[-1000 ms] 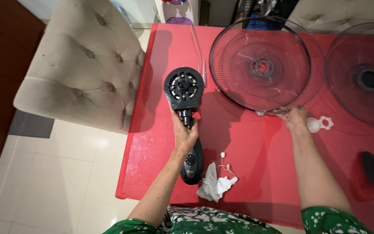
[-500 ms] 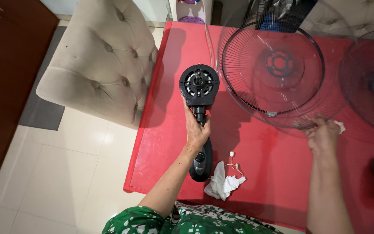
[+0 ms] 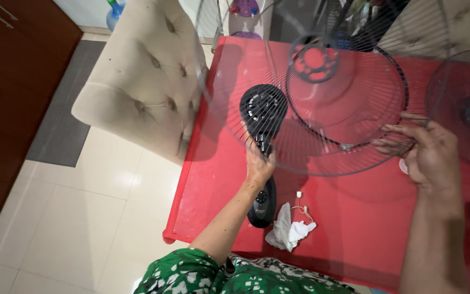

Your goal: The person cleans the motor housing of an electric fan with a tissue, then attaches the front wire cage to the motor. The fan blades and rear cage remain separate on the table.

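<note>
My left hand (image 3: 259, 163) grips the neck of a black fan motor unit (image 3: 263, 112) that lies on the red table (image 3: 344, 218), its round motor head pointing away from me. My right hand (image 3: 430, 152) holds the rim of a round black wire fan grille (image 3: 349, 117), lifted off the table and tilted over the motor head. The grille's hub ring (image 3: 314, 59) is up at the far side. Through the wires I still see the motor head.
A second wire grille (image 3: 466, 106) lies at the table's right. A crumpled white cloth (image 3: 288, 231) and a small white pull cord (image 3: 299, 202) lie near the front edge. A beige tufted chair (image 3: 142, 81) stands left of the table, on a tiled floor.
My right hand has lifted the wire grille off the table and swung it left, over the motor head. My left hand keeps its grip on the motor's neck.
</note>
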